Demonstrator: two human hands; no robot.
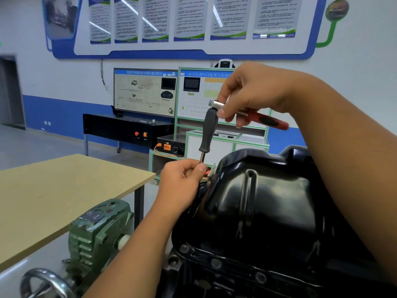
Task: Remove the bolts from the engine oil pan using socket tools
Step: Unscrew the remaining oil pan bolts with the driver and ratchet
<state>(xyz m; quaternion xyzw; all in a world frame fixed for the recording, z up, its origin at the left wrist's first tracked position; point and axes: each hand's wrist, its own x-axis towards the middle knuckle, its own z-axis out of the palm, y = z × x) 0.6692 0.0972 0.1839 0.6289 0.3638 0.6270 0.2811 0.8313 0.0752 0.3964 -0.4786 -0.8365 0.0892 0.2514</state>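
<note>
Your right hand (253, 93) pinches the head of the ratchet (217, 105), whose red handle (266, 121) sticks out to the right behind your fingers. From that head a grey extension bar (208, 131) hangs almost straight down, tilted slightly to the left at the bottom. Your left hand (182, 179) is curled round the bar's thin metal lower end, thumb on top, right at the far left rim of the black oil pan (268, 201). The pan sits upside down on the engine in front of you, well apart from the tan worktop (64, 190) on your left.

The socket and the bolt it should meet are hidden under your left fingers, so it looks as though you are seating the tool, though I cannot tell whether it is already on.

To do this well, keep the bar square to the pan's flange; a tilt like this can let the socket ride up and round the bolt head. Steady the low end with your left hand and press down lightly. Shift your right hand out onto the red handle before pulling, since a pinch at the head gives little leverage. Several bolts (216, 263) along the near rim remain in place.
</note>
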